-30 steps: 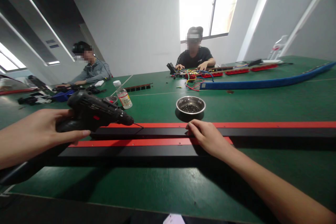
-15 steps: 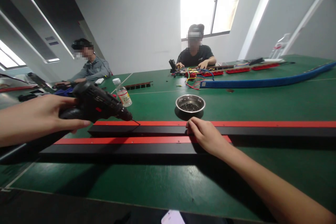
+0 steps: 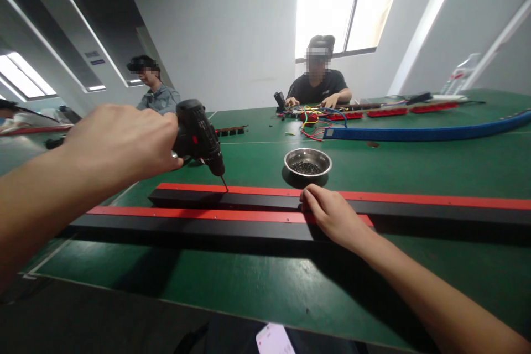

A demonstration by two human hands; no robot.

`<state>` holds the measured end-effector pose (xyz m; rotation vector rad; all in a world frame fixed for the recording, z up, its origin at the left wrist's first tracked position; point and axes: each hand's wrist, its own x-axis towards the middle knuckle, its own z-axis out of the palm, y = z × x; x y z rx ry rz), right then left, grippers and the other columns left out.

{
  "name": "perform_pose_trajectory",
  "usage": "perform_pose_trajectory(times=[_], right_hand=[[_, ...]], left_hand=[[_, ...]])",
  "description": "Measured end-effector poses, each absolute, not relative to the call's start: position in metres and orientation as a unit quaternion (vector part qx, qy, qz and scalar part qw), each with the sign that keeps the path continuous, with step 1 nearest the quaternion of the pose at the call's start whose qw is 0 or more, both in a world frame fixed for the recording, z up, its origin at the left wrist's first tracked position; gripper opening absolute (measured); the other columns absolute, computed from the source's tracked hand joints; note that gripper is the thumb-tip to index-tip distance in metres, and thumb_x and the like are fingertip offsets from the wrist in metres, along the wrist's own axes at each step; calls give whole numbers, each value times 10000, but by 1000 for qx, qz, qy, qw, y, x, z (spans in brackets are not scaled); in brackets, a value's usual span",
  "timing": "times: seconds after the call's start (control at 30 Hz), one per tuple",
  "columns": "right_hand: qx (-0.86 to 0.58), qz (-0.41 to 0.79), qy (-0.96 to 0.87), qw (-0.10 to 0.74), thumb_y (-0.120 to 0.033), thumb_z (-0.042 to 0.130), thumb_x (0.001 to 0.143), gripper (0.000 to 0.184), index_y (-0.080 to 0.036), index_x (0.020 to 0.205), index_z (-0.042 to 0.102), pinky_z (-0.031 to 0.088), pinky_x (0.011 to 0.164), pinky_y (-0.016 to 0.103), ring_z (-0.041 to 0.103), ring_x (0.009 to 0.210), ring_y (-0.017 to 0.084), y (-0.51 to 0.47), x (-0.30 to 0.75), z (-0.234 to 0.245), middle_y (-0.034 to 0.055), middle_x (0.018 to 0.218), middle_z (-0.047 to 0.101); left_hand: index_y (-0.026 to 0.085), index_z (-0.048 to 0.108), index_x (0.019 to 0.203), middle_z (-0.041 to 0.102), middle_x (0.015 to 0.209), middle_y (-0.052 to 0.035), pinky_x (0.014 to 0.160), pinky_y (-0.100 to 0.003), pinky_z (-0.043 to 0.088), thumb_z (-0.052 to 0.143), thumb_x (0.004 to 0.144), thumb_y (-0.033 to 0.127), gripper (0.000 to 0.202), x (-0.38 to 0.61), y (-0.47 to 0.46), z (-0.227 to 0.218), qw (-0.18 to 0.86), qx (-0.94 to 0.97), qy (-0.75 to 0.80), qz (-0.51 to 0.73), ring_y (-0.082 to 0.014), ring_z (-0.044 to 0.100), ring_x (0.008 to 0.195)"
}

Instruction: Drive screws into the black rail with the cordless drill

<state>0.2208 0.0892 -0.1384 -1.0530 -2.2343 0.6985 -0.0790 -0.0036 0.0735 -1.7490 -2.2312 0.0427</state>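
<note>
My left hand [image 3: 128,135] grips a black cordless drill [image 3: 199,133] with its bit pointing down. The bit's tip meets the red top strip of the farther long black bar [image 3: 265,199], near its left end. My right hand [image 3: 326,207] rests at that bar with its fingers curled together; whatever they may pinch is hidden. A nearer black bar [image 3: 207,229], also topped with red, lies parallel in front, and small screws dot its strip. Just beyond my right hand stands a metal bowl [image 3: 307,174] holding small dark screws.
A long blue strip [image 3: 415,133] and wired red modules [image 3: 385,113] lie across the green table [image 3: 249,282]. One person [image 3: 319,86] works opposite, another [image 3: 160,94] sits at the far left. A clear bottle [image 3: 460,74] stands back right.
My left hand has risen and moved right, tipping the drill from a slant to steeper. It now covers the small bottle. My right hand stays at the bar; the view has shifted slightly.
</note>
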Motion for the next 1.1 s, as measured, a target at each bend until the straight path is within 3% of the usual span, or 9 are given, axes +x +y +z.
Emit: perform_pose_trajectory(times=[0.13,0.3,0.43,0.7,0.97,1.1], right_hand=[[-388,229,-849,275,-286,376,1022,245,-220,826,506,334,625,306,554,674,182,86,220,-136,49,772,632],[-383,197,-862,269,-262,376,1018,233,-225,803,457,312,617,309,522,652,176,82,219,-134,44,749,598],[-383,190,-864,267,-260,369,1023,234,-225,805,446,312,624,308,520,657,175,82,219,-133,43,752,589],[-389,181,-865,261,-248,376,1025,225,-212,818,457,313,633,288,520,665,160,81,218,-132,38,763,594],[-390,184,-864,262,-254,380,1023,227,-210,821,474,321,638,285,532,660,159,83,219,-132,42,768,613],[-391,193,-859,268,-267,388,1020,224,-207,835,498,338,642,283,545,662,160,83,219,-134,45,777,631]], left_hand=[[97,620,993,654,840,-132,811,-520,515,544,769,784,727,-82,-6,71,267,-573,-744,218,-388,681,895],[94,624,1017,669,847,-161,723,-469,540,437,804,824,784,-82,-8,70,288,-581,-723,236,-371,691,816],[104,606,999,655,813,-131,684,-415,540,380,828,827,777,-79,-12,70,305,-574,-718,249,-342,695,782],[144,630,989,663,719,-140,585,-413,520,567,779,764,658,-84,-8,64,325,-573,-723,209,-372,697,679],[104,643,1066,689,844,-228,729,-552,500,620,776,721,682,-88,-5,62,278,-586,-742,169,-473,687,840],[111,642,1092,690,892,-210,804,-595,474,594,745,797,770,-95,-4,60,260,-589,-751,149,-473,673,912]])
